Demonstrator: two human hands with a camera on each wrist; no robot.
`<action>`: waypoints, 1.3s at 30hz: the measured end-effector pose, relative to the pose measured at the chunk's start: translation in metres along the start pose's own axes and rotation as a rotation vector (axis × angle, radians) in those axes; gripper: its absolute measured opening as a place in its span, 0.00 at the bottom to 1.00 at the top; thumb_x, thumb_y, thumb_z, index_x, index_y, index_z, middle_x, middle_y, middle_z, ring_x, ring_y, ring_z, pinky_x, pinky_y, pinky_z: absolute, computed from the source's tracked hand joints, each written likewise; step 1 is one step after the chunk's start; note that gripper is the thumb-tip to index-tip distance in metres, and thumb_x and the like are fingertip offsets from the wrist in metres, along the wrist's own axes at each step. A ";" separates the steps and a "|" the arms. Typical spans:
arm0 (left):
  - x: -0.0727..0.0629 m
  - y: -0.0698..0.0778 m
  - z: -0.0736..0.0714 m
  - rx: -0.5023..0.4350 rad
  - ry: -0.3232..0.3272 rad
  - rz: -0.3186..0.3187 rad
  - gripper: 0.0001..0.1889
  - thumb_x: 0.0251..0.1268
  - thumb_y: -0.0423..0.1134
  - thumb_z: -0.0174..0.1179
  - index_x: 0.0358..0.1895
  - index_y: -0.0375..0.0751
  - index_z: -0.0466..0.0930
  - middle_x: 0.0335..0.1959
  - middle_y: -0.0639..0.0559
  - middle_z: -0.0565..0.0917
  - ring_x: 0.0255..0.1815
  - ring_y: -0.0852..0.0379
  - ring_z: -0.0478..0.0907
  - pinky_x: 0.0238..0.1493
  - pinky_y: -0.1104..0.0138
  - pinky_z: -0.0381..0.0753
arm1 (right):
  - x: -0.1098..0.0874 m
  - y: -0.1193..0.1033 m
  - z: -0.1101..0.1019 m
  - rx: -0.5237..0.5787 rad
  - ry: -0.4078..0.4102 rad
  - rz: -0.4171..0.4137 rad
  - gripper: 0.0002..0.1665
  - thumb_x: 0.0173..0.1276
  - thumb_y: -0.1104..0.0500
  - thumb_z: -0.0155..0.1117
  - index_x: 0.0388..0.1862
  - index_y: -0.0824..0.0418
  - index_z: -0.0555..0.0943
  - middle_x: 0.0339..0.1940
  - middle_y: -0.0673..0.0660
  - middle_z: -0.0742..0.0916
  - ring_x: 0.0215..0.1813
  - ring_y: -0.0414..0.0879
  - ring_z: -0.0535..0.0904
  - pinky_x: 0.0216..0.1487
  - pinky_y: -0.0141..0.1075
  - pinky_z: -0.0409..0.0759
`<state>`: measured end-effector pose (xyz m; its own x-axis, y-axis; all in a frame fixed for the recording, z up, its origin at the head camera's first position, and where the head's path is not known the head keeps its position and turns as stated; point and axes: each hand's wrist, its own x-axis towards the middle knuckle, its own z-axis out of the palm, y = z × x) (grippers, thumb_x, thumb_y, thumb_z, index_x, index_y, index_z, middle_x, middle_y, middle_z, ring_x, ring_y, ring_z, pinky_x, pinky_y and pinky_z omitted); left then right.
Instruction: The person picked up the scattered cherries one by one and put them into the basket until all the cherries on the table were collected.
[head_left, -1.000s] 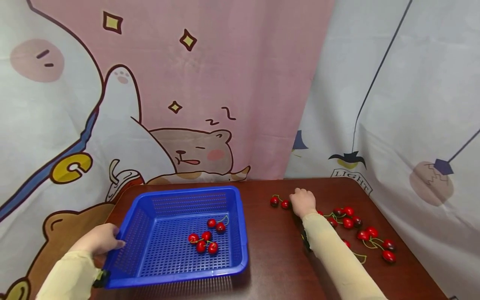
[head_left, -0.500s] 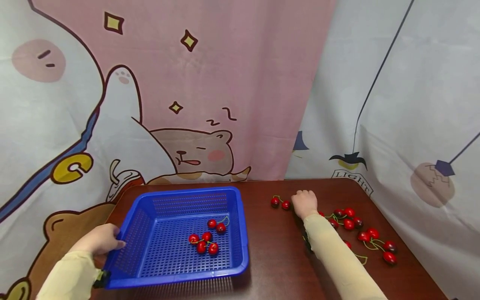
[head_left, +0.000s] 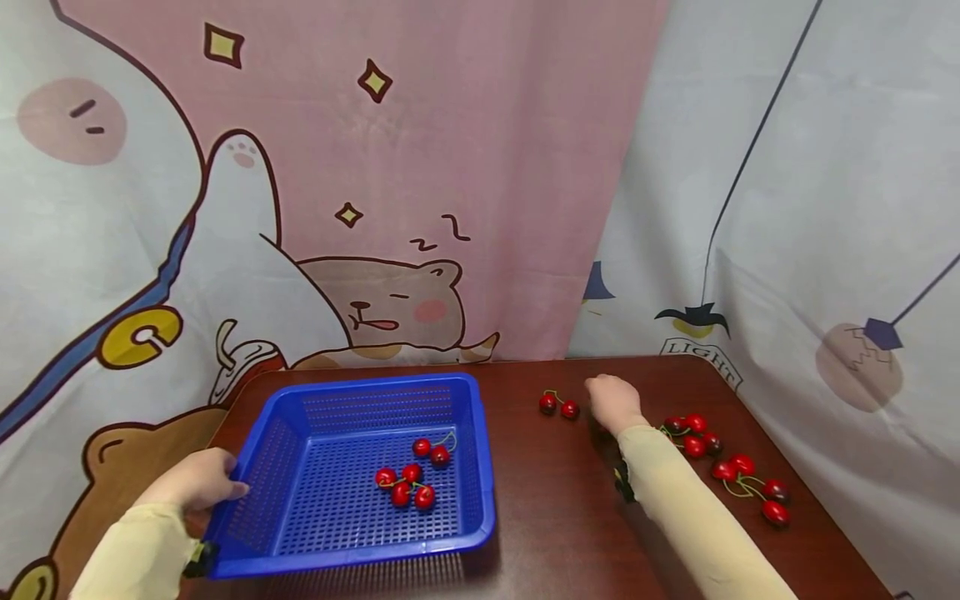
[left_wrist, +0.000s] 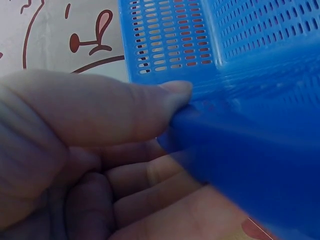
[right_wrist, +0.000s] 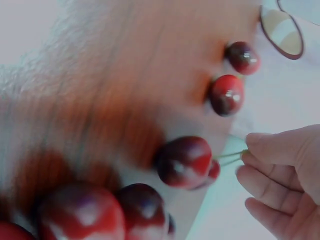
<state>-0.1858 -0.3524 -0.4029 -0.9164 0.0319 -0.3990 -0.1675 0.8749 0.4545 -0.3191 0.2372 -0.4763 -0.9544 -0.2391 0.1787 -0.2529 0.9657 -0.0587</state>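
Observation:
My left hand (head_left: 197, 481) grips the left rim of a blue plastic basket (head_left: 483, 467). In the left wrist view the thumb lies over the rim with the fingers beneath. Inside the basket are several red cherries (head_left: 401, 495) with green stems. My right hand (head_left: 615, 402) is low over the table's far right part. The right wrist view shows its thumb and forefinger pinching the green stems of a cherry pair (right_wrist: 184, 162), whose fruit hangs close over the table. In the head view that pair is hidden behind the hand. Another joined cherry pair (head_left: 548, 404) lies just left of it.
Right of my forearm lie several cherry bunches (head_left: 694, 447) and another bunch (head_left: 776, 512) nearer the table's right edge. The dark red-brown table (head_left: 547, 500) meets a printed curtain (head_left: 525, 208) at the back, and a pale curtain (head_left: 810, 250) hangs along the right.
My right hand and forearm have shifted slightly right, now covering some cherries that showed beside the sleeve before. My left hand and the basket have stayed where they were.

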 end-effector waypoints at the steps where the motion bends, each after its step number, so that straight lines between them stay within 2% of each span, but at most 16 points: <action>1: 0.000 0.000 0.000 0.008 0.001 0.004 0.15 0.64 0.29 0.62 0.42 0.14 0.74 0.28 0.41 0.83 0.30 0.45 0.83 0.33 0.51 0.85 | 0.000 0.000 -0.002 0.036 -0.003 0.014 0.06 0.63 0.68 0.64 0.28 0.60 0.82 0.28 0.56 0.83 0.31 0.53 0.80 0.31 0.48 0.82; 4: -0.001 0.001 0.000 0.008 0.003 0.006 0.15 0.64 0.28 0.62 0.42 0.14 0.74 0.28 0.41 0.83 0.30 0.45 0.83 0.34 0.51 0.85 | -0.001 0.000 -0.010 0.130 -0.018 0.041 0.06 0.63 0.66 0.66 0.28 0.58 0.82 0.28 0.54 0.82 0.31 0.49 0.78 0.32 0.46 0.81; 8: -0.002 0.002 0.000 -0.004 0.009 0.004 0.14 0.64 0.27 0.61 0.42 0.13 0.73 0.28 0.41 0.83 0.29 0.45 0.83 0.33 0.51 0.85 | -0.003 0.000 -0.021 0.229 0.000 0.059 0.04 0.65 0.65 0.66 0.31 0.59 0.84 0.31 0.54 0.84 0.33 0.50 0.79 0.37 0.48 0.81; 18: -0.001 0.001 0.001 -0.004 0.012 0.001 0.15 0.63 0.28 0.61 0.43 0.12 0.72 0.28 0.40 0.83 0.29 0.45 0.84 0.32 0.51 0.85 | -0.006 -0.012 -0.051 0.353 0.145 -0.010 0.02 0.66 0.63 0.68 0.33 0.58 0.86 0.34 0.55 0.87 0.36 0.51 0.81 0.42 0.50 0.80; 26: -0.001 0.001 0.000 -0.017 0.010 -0.006 0.15 0.64 0.28 0.61 0.43 0.13 0.73 0.28 0.41 0.83 0.29 0.45 0.83 0.32 0.51 0.85 | -0.009 -0.046 -0.077 0.426 0.235 -0.071 0.03 0.65 0.62 0.69 0.37 0.59 0.87 0.37 0.54 0.88 0.40 0.52 0.82 0.45 0.49 0.80; 31: -0.003 0.001 0.000 0.004 0.020 -0.001 0.16 0.63 0.28 0.62 0.43 0.13 0.73 0.28 0.41 0.82 0.29 0.45 0.83 0.32 0.51 0.85 | -0.011 -0.073 -0.091 0.463 0.293 -0.123 0.03 0.64 0.62 0.71 0.36 0.57 0.88 0.36 0.51 0.88 0.39 0.48 0.81 0.43 0.45 0.80; 35: -0.003 0.001 0.001 0.037 0.027 0.014 0.16 0.63 0.29 0.63 0.43 0.14 0.73 0.29 0.40 0.82 0.30 0.46 0.82 0.34 0.50 0.84 | -0.013 -0.093 -0.100 0.486 0.335 -0.184 0.03 0.63 0.61 0.73 0.35 0.55 0.89 0.35 0.49 0.87 0.38 0.46 0.81 0.42 0.43 0.81; 39: -0.003 0.001 0.001 0.030 0.028 0.015 0.16 0.63 0.29 0.63 0.43 0.13 0.73 0.29 0.40 0.82 0.29 0.46 0.83 0.35 0.50 0.84 | -0.016 -0.112 -0.105 0.509 0.340 -0.261 0.02 0.62 0.61 0.73 0.34 0.54 0.88 0.35 0.48 0.87 0.37 0.44 0.81 0.41 0.41 0.81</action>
<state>-0.1832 -0.3513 -0.4023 -0.9284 0.0320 -0.3702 -0.1431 0.8886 0.4358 -0.2591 0.1433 -0.3697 -0.7697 -0.3327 0.5448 -0.5918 0.6921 -0.4133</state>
